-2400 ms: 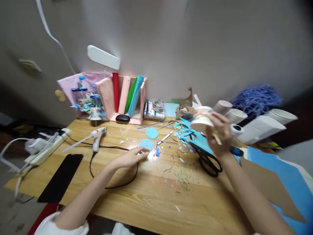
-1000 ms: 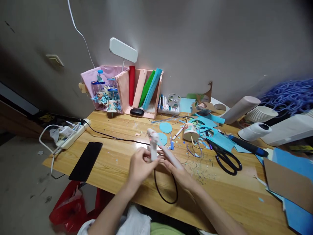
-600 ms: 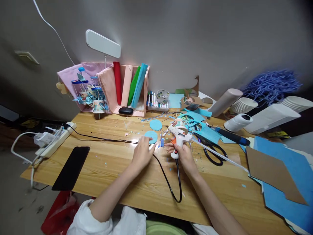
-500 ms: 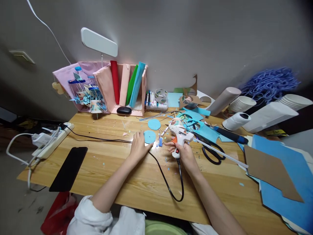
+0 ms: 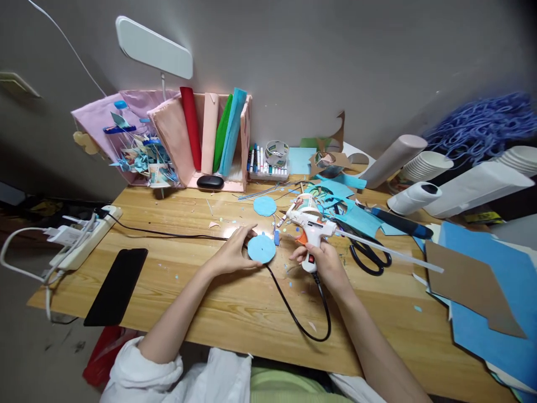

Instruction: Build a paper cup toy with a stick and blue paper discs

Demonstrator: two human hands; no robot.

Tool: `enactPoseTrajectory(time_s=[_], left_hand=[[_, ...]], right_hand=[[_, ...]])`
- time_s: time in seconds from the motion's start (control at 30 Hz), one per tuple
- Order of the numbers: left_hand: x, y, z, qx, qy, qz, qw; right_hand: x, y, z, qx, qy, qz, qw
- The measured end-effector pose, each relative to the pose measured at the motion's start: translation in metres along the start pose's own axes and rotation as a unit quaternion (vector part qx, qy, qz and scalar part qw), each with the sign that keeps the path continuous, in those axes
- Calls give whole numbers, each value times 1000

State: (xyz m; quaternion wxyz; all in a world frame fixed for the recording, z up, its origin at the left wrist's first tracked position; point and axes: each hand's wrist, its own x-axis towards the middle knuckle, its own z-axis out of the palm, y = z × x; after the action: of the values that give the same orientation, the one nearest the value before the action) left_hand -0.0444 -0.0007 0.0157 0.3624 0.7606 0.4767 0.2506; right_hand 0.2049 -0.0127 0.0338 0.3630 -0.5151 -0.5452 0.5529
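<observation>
My left hand is closed around the left edge of a light blue felt disc, thumb along its near side and fingers at its far side. A small dark mark shows near the disc's middle. In my right hand is a white hot glue gun with an orange trigger, its nozzle pointing up and left. A long clear glue stick sticks out of its back. Its black cord loops across the table and passes beneath the disc. A second blue disc lies flat just beyond.
Black-handled scissors and blue felt scraps lie right of the glue gun. Cardboard and blue sheets cover the right side. A phone and power strip are at left. A pink organizer stands against the wall.
The near blue disc has come toward me and slightly right, now held at its edge by my left hand. The glue gun has shifted slightly right in view. The camera view has moved a little.
</observation>
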Motion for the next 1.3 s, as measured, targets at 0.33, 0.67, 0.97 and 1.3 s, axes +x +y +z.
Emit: enactPoseTrajectory(time_s=[0.33, 0.67, 0.97, 1.3], left_hand=[[-11, -1, -4, 28, -19, 17, 999], [-13, 0, -2, 60, -9, 27, 998], [-13, 2, -2, 76, -5, 40, 996], [-12, 1, -3, 91, -6, 43, 995]], right_hand=[[-34, -1, -4, -119, -89, 82, 985], [-10, -28, 11, -157, -97, 114, 976], [-6, -32, 15, -207, -98, 113, 967], [-3, -25, 15, -239, -73, 97, 963]])
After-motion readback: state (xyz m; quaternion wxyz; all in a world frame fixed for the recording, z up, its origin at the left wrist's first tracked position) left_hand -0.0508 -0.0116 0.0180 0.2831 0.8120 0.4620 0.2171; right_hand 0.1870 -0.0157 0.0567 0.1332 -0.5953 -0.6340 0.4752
